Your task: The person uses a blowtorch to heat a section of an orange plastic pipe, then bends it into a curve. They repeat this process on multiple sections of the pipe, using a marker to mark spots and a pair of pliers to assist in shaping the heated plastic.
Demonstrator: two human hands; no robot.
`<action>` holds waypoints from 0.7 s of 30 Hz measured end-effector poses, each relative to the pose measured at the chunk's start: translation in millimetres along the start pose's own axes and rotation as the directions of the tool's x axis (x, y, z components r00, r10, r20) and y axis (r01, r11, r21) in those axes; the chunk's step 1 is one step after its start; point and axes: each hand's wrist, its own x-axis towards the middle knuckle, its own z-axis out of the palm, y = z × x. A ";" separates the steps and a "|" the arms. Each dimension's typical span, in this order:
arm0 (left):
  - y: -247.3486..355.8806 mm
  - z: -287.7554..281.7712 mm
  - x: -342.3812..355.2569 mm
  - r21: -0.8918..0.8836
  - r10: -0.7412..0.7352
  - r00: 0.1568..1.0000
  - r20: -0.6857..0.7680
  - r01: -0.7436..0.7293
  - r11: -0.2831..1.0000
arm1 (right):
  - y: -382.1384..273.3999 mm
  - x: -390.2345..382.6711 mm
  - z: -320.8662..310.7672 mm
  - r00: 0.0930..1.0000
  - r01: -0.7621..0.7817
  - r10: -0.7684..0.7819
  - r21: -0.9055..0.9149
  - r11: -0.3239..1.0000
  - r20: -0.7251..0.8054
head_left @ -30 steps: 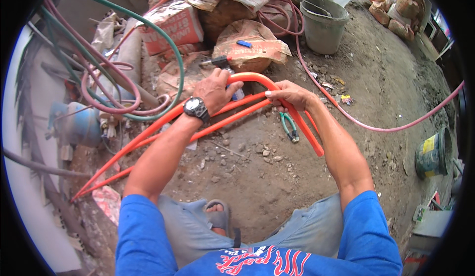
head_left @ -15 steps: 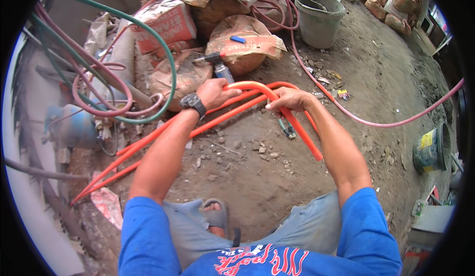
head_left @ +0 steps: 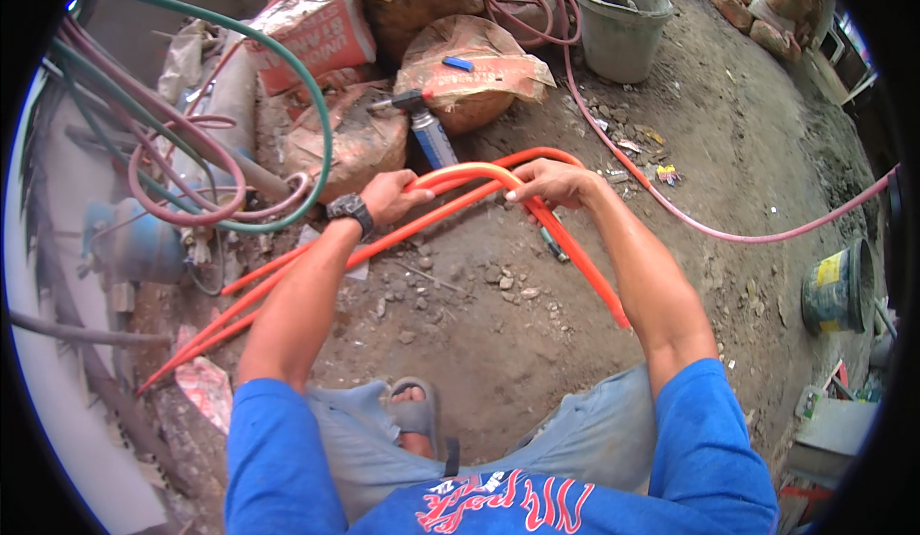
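Observation:
Two or more long orange plastic pipes [head_left: 422, 232] stretch from the ground at lower left up to a rounded bend in front of me. The upper bent pipe [head_left: 470, 170] arches between my hands, its end pointing down to the right. My left hand [head_left: 389, 197], wearing a black wristwatch [head_left: 352, 212], is closed round it left of the bend. My right hand [head_left: 556, 184] grips it just past the bend, thumb on top. Beyond my left hand a gas torch [head_left: 431, 137] with a blue canister leans by the sacks. A small blue lighter [head_left: 458, 62] lies on a sack.
Dirty cement sacks [head_left: 470, 89] are heaped ahead. A grey bucket [head_left: 621, 41] stands behind them to the right; a dark bucket [head_left: 837, 290] lies tilted at far right. Green hose [head_left: 321, 104] and pink hose [head_left: 690, 217] loop about. Loose stones [head_left: 508, 278] litter the dirt floor.
My left hand has moved left and down along the pipe, widening the gap between my hands. The pipe's free end has dropped slightly; my right hand has shifted a little left.

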 end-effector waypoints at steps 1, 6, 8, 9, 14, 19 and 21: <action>-6.2 -6.4 -2.9 -0.014 0.019 1.000 -0.014 -0.019 1.000 | -5.9 -0.2 3.4 1.000 0.020 -0.019 -0.013 1.000 0.007; 13.2 -54.0 -17.7 -0.119 -0.002 1.000 -0.024 0.000 0.993 | -36.6 -2.9 -3.7 0.974 0.223 -0.223 -0.018 0.975 -0.046; 4.8 -62.7 -22.0 0.035 0.071 0.994 -0.085 -0.068 0.997 | -38.5 1.1 -4.1 0.972 0.233 -0.233 0.012 0.972 -0.019; 1.8 -65.5 -23.8 0.110 0.113 0.987 -0.111 -0.100 0.989 | -34.7 4.6 -6.3 0.976 0.215 -0.216 0.032 0.976 0.003; -21.8 -24.5 -22.6 0.014 -0.070 0.997 -0.024 0.071 0.997 | -13.7 9.9 -13.8 0.984 0.035 -0.054 0.109 0.993 0.171; -50.9 19.1 -17.2 0.173 -0.047 0.997 0.069 0.034 0.984 | 3.8 14.6 -13.8 0.990 -0.077 0.079 -0.024 0.997 0.115; -56.4 22.2 -10.3 0.170 -0.034 0.994 0.103 0.016 0.985 | 10.2 10.1 -15.3 0.995 -0.048 0.041 0.071 0.996 0.089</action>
